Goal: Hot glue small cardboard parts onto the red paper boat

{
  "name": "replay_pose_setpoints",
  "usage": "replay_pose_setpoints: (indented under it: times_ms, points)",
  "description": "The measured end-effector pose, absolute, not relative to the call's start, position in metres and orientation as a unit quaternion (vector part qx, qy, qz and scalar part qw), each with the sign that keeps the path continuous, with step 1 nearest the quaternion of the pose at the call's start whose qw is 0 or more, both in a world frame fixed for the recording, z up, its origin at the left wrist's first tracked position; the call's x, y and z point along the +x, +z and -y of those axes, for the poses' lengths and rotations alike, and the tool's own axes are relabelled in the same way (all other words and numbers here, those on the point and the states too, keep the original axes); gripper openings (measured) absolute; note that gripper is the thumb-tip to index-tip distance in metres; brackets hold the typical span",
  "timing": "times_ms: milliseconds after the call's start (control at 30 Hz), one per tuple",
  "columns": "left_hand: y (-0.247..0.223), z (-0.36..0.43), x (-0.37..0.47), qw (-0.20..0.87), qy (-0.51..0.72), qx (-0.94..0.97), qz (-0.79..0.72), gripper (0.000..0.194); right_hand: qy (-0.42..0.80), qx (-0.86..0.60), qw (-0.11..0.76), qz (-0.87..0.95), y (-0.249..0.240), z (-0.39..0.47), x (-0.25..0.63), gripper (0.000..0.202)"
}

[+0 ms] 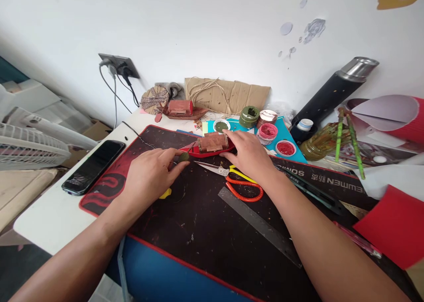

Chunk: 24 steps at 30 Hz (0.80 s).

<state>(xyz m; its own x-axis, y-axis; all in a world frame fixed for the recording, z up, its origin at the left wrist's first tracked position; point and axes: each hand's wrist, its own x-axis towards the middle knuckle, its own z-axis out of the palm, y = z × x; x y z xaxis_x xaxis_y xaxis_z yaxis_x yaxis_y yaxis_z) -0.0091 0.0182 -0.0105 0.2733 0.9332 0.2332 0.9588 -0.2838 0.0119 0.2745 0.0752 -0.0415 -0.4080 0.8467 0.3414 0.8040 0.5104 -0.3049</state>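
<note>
A small red model boat (212, 143) with a brown curved canopy lies at the middle of the dark mat. My right hand (247, 154) holds its right end between thumb and fingers. At the boat's left end, my left hand (154, 173) pinches a small dark green piece (184, 157); its exact shape is too small to tell. Scissors (228, 173) with red and yellow handles lie just below the boat. A metal ruler (258, 224) rests nearer to me. Something yellow (166, 193) shows under my left hand.
Behind the boat are open paint jars (249, 116), a lid of red paint (285, 148) and a second model boat (180, 109). A phone (93, 167) lies left, a black thermos (331, 94) leans right, and red paper (392, 227) lies at the right edge.
</note>
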Motion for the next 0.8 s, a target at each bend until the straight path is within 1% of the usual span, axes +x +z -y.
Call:
replay_pose_setpoints:
  times_ms: [400, 800]
  points:
    - [-0.0125, -0.0196, -0.0092, 0.066, -0.102, -0.799, 0.59, 0.041, 0.052, -0.495, 0.227, 0.837, -0.0394, -0.074, 0.2738, 0.064]
    - [-0.0144, -0.0194, -0.0107, 0.052, -0.114, -0.801, 0.585, 0.041, 0.041, -0.504, 0.201, 0.839, -0.0336, -0.0709, 0.2723, 0.063]
